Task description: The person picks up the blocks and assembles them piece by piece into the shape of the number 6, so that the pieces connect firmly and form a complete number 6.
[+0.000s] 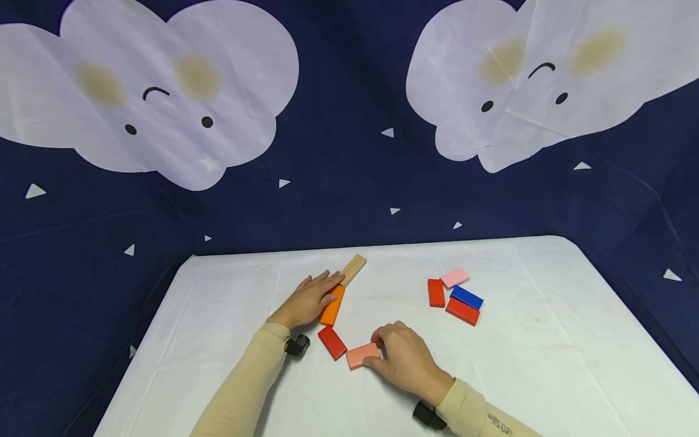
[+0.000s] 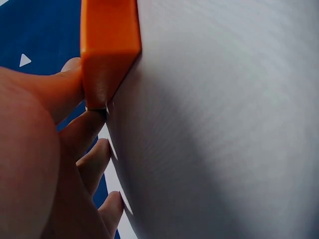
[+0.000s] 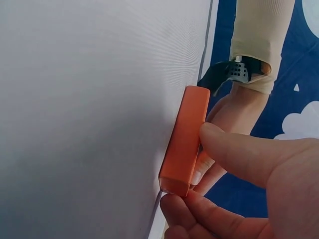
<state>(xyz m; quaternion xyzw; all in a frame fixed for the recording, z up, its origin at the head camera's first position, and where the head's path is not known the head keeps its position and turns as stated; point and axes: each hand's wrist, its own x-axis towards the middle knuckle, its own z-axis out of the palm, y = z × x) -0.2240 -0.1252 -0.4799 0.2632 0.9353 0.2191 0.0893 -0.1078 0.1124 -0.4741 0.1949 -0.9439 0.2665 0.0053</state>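
My left hand (image 1: 307,301) lies at the left side of an orange block (image 1: 330,312), fingers stretched out and thumb on the block. Its fingertips reach the near end of a plain wooden block (image 1: 356,268). In the left wrist view the thumb touches the orange block (image 2: 107,55) and the other fingers extend past it. A red block (image 1: 332,343) lies just below the orange one, angled. Beside that, my right hand (image 1: 408,359) pinches the right end of a salmon-pink block (image 1: 359,356) between thumb and fingers. That block (image 3: 185,134) lies flat on the table.
Right of the hands lies a loose group: a light pink block (image 1: 455,278), a small red block (image 1: 435,292), a blue block (image 1: 466,297) and another red block (image 1: 462,311). The white table (image 1: 524,364) ends at a dark blue cloth (image 1: 349,200) with clouds behind it.
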